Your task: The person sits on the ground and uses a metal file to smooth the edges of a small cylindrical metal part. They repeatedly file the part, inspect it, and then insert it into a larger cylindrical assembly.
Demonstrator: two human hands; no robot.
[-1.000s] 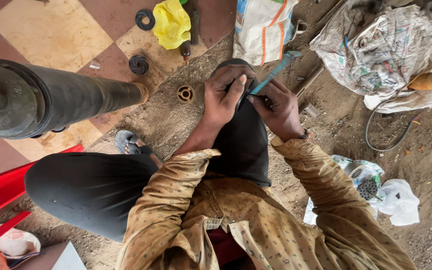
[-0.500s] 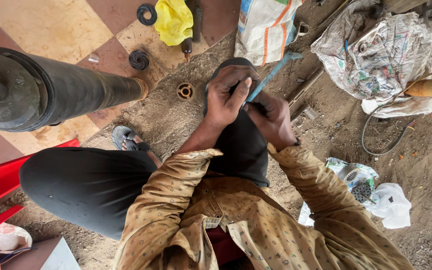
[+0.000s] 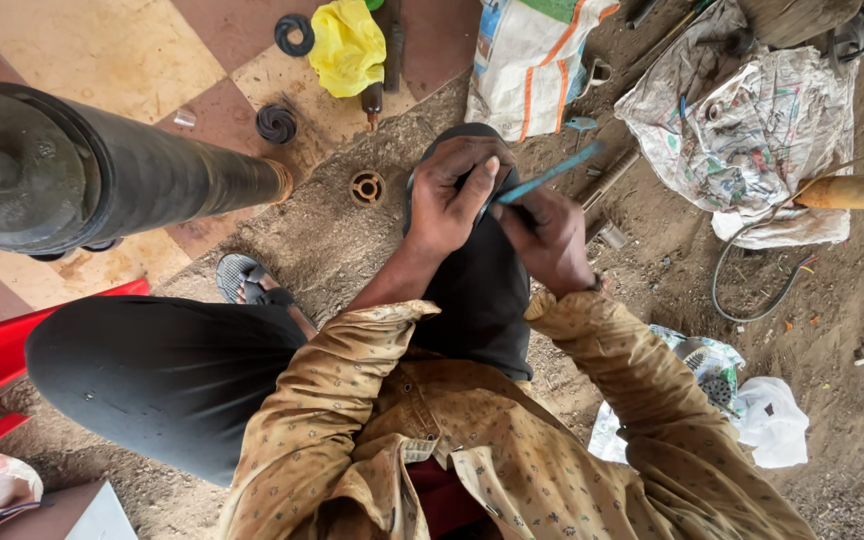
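- Since a moment ago, your left hand has stayed pressed over the raised knee while your right hand has kept the blue tool at about the same slant; your view has shifted only slightly.
- Nearest you are the patterned mustard sleeves and the dark trousers, one leg folded out to your left.
- Your left hand is curled shut over a dark round part resting on the knee; most of that part is hidden under your fingers, so its shape cannot be told.
- Your right hand is closed around the thin blue tool, whose near end meets the dark part just beside your left thumb and whose far end points up and to the right.
- A sandal sits on the dirt floor left of the knee.
- A small brass-coloured ring lies on the dirt just left of your left hand.
- A large dark cylinder lies on its side at your left, across the tiled floor.
- At your right, white plastic bags lie near your elbow.
- Farther off, a dark impeller-like disc, a black ring and a yellow cloth lie on the tiles.
- A printed sack and crumpled newspaper lie beyond your hands, with a yellow pipe at the right edge.
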